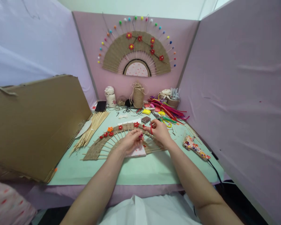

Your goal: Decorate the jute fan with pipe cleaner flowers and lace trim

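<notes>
Well, the biggest thing here is the table (145, 178), with a pale green top. A big sheet of brown cardboard (37, 125) leans at its left side. On the pink back wall hangs a brown fan (115, 53) with red flowers and bright little balls around its edge. Another fan (127, 126), also brown, lies flat on the table, right under the two hands. It has red flowers and one orange flower along its curved top. A bunch of thin sticks (91, 129) lies to its left. Bright fuzzy stems (167, 107) are heaped near the back, on the right. A glue gun (196, 148) with flower spots lies on the right side. A fat roll of string (138, 96) stands at the back.

The left hand (131, 141) has its fingertips close together, pinching a small red piece (140, 135); its shape is too tiny to tell. The right hand (159, 131) is just beside it, pinching a thin red strip (151, 129) between thumb and finger.
</notes>
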Demonstrator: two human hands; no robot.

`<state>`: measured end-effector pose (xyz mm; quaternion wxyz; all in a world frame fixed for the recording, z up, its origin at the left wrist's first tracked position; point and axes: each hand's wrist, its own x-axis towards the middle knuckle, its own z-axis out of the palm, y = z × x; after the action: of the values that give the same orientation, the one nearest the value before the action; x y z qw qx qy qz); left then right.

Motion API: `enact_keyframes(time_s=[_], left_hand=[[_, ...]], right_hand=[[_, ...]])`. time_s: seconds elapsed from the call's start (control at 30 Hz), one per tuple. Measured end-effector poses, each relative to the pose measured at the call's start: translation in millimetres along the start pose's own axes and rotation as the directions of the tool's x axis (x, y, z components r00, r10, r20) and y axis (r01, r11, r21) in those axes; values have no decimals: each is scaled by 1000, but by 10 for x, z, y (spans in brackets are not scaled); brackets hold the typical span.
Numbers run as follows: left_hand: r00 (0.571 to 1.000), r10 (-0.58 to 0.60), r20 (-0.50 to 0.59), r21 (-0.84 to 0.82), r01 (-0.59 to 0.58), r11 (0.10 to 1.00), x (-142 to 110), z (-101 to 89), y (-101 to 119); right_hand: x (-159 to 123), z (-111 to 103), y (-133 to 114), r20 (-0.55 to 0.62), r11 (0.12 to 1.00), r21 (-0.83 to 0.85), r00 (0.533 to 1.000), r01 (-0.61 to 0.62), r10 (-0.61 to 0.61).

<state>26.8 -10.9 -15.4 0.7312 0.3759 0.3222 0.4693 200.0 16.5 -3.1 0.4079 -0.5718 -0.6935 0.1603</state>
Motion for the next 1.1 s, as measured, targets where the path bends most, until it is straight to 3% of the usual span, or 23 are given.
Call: enact_keyframes(time_s=[0.13, 0.3, 0.47, 0.63, 0.9, 1.1], left_hand=[[1000, -28, -8, -29, 28, 999, -7, 17, 18], [998, 58, -14, 114, -56, 992, -6, 55, -49], [986, 161, -49, 332, -136, 933, -18, 87, -94], [970, 240, -41, 530, -183, 828, -40, 126, -60], [955, 295, -24, 653, -208, 728, -22, 146, -110], [957, 288, 6, 674, -217, 706, -16, 128, -136]], right_hand=[[8, 249, -121, 97, 975, 222, 995, -34, 12], [-49, 333, -160, 135, 967, 251, 991, -49, 15], [-119, 330, -152, 206, 963, 269, 978, -23, -34], [-104, 290, -84, 339, 919, 378, 941, -117, -20], [-116, 195, -74, 487, 816, 518, 873, -257, -34], [-140, 127, -65, 526, 804, 527, 849, -276, -53]])
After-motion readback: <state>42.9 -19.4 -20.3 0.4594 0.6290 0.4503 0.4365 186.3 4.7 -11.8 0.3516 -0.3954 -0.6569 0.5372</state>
